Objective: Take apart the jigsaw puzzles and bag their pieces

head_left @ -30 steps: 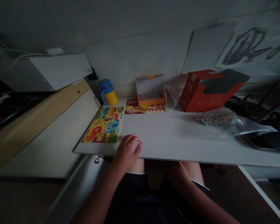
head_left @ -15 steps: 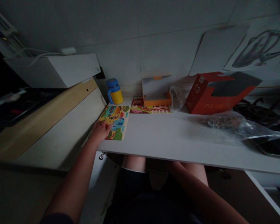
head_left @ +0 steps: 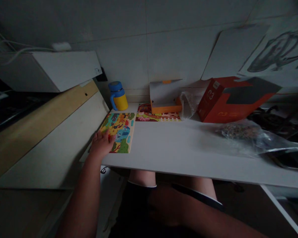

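My left hand [head_left: 102, 142] rests on the left side of a colorful picture board [head_left: 124, 132], with its fingers apart on the printed surface. The board shows animals and trees on yellow and green; it lies flat at the left end of the white table. My right hand [head_left: 165, 201] is below the table edge, over my dark shorts; it is too dark to make out its fingers. A second picture board [head_left: 145, 117] lies behind, partly covered by an open orange-edged box [head_left: 167, 108]. A blue and yellow mug [head_left: 119, 99] stands behind the first board.
On the white table [head_left: 169, 145], a red-orange box [head_left: 221, 105] stands at the right back. A clear plastic bag [head_left: 243, 132] with small pieces lies before it. Another clear bag [head_left: 188, 105] sits beside the open box. A pale panel [head_left: 72, 122] bounds the left side.
My right hand has come back from under the table edge toward my lap. My left hand stays on the board. The view has shifted slightly.
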The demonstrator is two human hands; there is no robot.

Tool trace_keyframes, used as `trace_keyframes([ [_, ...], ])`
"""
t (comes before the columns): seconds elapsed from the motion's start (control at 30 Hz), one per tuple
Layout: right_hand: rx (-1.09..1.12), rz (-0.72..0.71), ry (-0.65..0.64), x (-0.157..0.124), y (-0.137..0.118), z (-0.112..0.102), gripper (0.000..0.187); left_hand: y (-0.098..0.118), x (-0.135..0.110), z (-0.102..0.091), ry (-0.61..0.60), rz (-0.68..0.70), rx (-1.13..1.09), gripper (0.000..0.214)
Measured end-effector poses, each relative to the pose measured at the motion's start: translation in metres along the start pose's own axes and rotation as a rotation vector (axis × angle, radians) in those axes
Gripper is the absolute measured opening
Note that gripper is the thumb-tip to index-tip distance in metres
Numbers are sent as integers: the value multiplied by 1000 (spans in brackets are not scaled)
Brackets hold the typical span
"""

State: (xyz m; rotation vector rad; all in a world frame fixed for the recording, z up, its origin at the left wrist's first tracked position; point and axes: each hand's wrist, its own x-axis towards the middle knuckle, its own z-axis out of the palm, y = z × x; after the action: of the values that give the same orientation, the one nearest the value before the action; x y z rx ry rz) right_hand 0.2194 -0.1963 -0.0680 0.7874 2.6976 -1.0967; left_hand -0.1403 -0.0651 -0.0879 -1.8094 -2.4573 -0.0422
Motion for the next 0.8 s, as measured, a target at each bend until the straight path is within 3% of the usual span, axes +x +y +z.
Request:
trace_keyframes([
  [0.07,105,-199,24,2,-13,-22,29,3,-7,-2,-5,-3,31,78],
  [0.13,115,-281,167,10,-20,-45,25,7,-16,-5,-7,-1,46,77],
  [0.23,-104,-126,421,32,-18,-65,27,13,-31,-12,-43,-25,73,77],
  [0.37,-323,-83,448,64,-5,-59,51,32,-56,-28,-114,-74,162,82],
  [0.57,-346,-16,489,79,21,-40,79,79,-106,-60,-121,-58,165,72],
  [0.8,-357,14,576,46,64,-52,58,126,-152,-80,-73,62,73,59],
])
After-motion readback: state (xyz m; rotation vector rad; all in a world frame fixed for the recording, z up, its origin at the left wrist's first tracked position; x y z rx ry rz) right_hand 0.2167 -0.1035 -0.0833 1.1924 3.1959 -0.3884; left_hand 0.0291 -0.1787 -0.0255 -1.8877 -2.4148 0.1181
